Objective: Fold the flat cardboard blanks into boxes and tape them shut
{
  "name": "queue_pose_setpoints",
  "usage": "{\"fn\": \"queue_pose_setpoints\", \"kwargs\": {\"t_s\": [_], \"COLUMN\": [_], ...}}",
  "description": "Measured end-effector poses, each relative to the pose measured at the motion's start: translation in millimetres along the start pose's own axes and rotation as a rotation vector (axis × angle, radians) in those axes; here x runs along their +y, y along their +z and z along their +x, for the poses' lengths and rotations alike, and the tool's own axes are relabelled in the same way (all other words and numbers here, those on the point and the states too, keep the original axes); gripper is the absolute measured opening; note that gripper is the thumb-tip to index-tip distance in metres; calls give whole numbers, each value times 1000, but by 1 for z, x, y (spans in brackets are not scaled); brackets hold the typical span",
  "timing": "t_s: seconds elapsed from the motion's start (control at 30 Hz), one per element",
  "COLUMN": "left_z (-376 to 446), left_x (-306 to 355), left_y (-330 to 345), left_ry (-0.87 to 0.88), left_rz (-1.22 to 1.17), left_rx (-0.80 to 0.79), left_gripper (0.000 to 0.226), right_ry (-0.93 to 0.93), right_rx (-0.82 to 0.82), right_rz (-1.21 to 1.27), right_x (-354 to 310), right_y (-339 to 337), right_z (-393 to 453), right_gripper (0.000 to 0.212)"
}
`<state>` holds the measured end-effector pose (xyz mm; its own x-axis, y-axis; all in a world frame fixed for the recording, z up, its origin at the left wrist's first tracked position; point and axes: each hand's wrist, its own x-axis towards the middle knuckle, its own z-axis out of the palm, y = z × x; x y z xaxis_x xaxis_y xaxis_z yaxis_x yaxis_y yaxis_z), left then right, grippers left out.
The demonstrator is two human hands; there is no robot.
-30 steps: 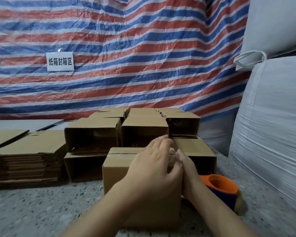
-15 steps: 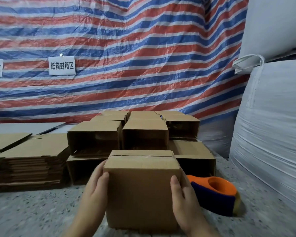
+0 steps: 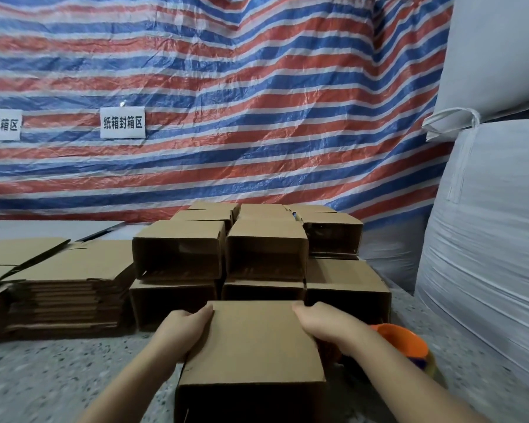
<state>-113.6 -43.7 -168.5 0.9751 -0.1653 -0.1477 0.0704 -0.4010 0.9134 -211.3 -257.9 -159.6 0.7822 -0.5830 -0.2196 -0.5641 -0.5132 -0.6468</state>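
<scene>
A brown cardboard box [image 3: 252, 343] lies on its side on the speckled table [image 3: 58, 380], its open end facing me. My left hand [image 3: 182, 331] grips its left far edge and my right hand [image 3: 324, 326] grips its right far edge, fingers curled over the corners. Behind it stand folded boxes [image 3: 266, 248] stacked in two layers with their open ends toward me. A pile of flat cardboard blanks [image 3: 64, 288] lies at the left. An orange and blue tape dispenser [image 3: 406, 346] sits just right of my right forearm, partly hidden.
A red, white and blue striped tarp [image 3: 226, 102] hangs behind the table with two white labels [image 3: 122, 122]. Large white bulk bags [image 3: 486, 239] fill the right side, close to the table edge.
The box has been tipped over toward me from standing with its taped face up to lying with the open end facing me. Both hands shifted from its sides to its far corners.
</scene>
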Motion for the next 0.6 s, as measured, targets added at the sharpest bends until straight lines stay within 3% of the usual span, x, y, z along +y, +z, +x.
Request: {"fn": "queue_pose_setpoints", "kwargs": {"t_s": [0.23,0.37,0.47,0.53,0.6], "left_z": [1,-7,-20,-37,-53], "left_x": [-4,-13,-28,-29,-23], "left_y": [-3,-15,-22,-15,-5], "left_ry": [52,70,-9,3,126], "left_rz": [81,-106,-236,-266,-232], "left_rx": [60,84,-18,-85,-57], "left_gripper": [47,49,39,35,30], "right_ry": [24,-102,-95,-37,-39], "right_rx": [57,181,40,-50,-46], "right_rz": [-3,208,536,602,634], "right_x": [-4,11,27,31,29], "right_y": [2,1,12,23,28], "right_z": [-9,-30,-52,-62,-68], "right_gripper": [74,62,38,48,57]}}
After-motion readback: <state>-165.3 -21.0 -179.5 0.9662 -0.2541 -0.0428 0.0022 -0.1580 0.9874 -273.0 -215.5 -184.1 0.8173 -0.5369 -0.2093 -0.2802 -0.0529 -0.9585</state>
